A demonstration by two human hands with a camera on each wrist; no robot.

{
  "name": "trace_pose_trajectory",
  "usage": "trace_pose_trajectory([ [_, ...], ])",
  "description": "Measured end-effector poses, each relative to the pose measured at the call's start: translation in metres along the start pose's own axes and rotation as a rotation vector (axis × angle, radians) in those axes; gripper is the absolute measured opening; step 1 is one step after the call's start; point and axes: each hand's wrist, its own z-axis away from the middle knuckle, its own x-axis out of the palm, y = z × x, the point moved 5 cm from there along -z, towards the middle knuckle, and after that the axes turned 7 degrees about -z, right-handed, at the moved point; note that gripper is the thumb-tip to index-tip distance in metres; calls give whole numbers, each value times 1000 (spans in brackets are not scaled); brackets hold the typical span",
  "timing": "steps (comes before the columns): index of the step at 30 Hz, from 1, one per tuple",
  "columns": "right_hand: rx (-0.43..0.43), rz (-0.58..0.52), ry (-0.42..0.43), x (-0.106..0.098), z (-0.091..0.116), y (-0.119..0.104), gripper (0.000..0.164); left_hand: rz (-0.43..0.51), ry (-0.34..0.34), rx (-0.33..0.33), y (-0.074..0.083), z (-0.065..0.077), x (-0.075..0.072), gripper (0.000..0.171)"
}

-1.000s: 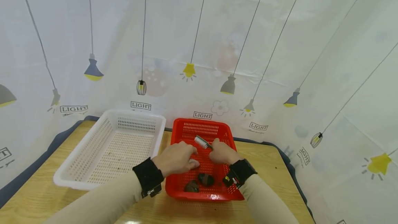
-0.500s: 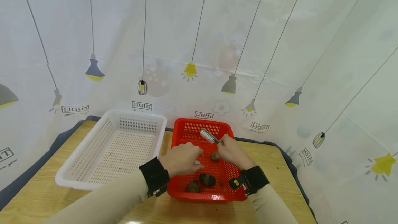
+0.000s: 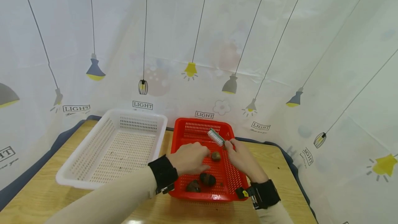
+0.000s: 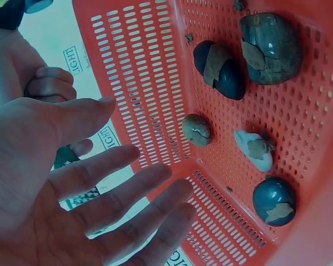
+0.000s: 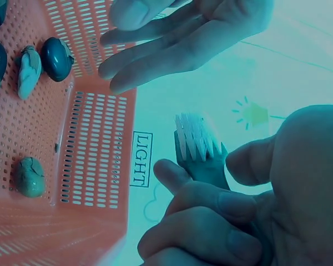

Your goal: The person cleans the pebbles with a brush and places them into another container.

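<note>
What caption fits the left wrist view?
Open left hand above a red perforated plastic basket holding five rounded dark, brownish and white stones, some bearing brown patches.

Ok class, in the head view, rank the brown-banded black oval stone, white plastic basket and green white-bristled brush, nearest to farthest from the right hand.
1. Brush: in the right hand.
2. Black stone: near end of the red plastic basket.
3. White basket: far left.
</note>
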Motion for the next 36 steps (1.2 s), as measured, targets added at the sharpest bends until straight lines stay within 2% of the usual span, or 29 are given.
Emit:
trace_pose_trajectory([
  [6,-2,-19,51,-5,12,8,33,-47,-34,1,7,-9,1,30],
  [11,17,-41,89,-6,20,13,35,-91,-75,4,11,-16,10,27],
  [15,35,-62,110,-6,27,18,40,-111,-101,19,15,-21,18,32],
  [18,41,-84,122,-4,31,22,42,-125,-108,26,18,-24,21,37],
  [25,69,-130,140,-2,35,30,40,-178,-123,21,21,-30,26,35],
  [36,96,-117,172,-3,42,35,40,-165,-187,-20,19,-35,35,38],
])
